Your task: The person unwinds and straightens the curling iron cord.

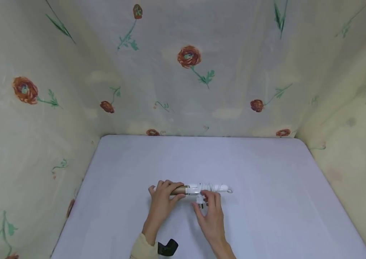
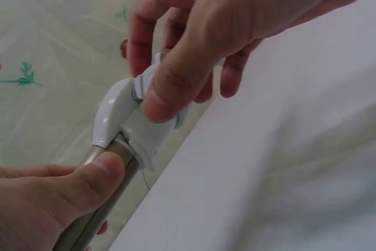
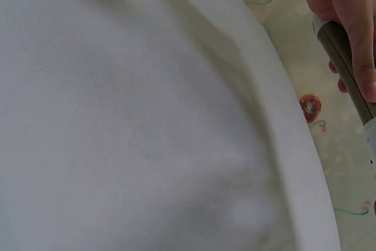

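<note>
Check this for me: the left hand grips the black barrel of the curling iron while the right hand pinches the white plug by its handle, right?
Not quite: the barrel is golden-brown, not black, as the head view shows. The left hand grips it while the right hand pinches the white plug by the handle.

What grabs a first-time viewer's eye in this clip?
Two hands meet near the front of the white table: the left hand grips the bronze barrel of a curling iron, the right hand pinches its white plug. Poppy-print cloth walls the table in.
</note>
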{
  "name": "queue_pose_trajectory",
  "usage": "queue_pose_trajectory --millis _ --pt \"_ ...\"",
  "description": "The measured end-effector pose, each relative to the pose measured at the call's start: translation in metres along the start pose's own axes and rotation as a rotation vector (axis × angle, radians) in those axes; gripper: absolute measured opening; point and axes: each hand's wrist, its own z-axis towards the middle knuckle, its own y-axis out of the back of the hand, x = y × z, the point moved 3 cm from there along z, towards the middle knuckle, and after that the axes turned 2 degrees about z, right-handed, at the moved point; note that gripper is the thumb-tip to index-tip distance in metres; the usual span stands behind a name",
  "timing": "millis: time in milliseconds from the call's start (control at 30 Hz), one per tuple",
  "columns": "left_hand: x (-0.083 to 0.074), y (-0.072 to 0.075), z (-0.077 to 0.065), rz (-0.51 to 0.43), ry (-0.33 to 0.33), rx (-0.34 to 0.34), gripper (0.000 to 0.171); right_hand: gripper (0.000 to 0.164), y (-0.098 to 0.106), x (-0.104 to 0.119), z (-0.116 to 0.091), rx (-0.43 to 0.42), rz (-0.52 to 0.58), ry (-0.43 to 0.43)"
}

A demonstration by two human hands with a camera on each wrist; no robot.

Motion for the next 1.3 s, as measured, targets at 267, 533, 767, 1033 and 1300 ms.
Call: queue_pose_trajectory --millis 267,533,767,1033,1300 --pt "-0.003 0.003 0.004 -0.018 0.052 0.019 0.037 0.042 -0.004 0.002 0.002 -0.042 0.058 -0.029" --pt "-0.002 0.002 -0.004 -0.036 0.093 -0.009 0.039 0.036 -0.001 0.003 0.002 -0.066 0.063 0.011" --pt "0.002 -0.003 -0.015 -0.061 0.102 -0.003 0.036 0.039 0.007 0.003 0.0 -0.033 0.034 0.028" --pt "0.0 -0.002 -0.021 -0.081 0.093 -0.041 0.036 0.04 0.015 0.009 -0.002 0.0 0.009 0.047" --pt "-0.001 -0.001 -0.021 -0.067 0.114 -0.028 0.036 0.038 0.024 0.013 0.007 0.09 -0.005 0.112"
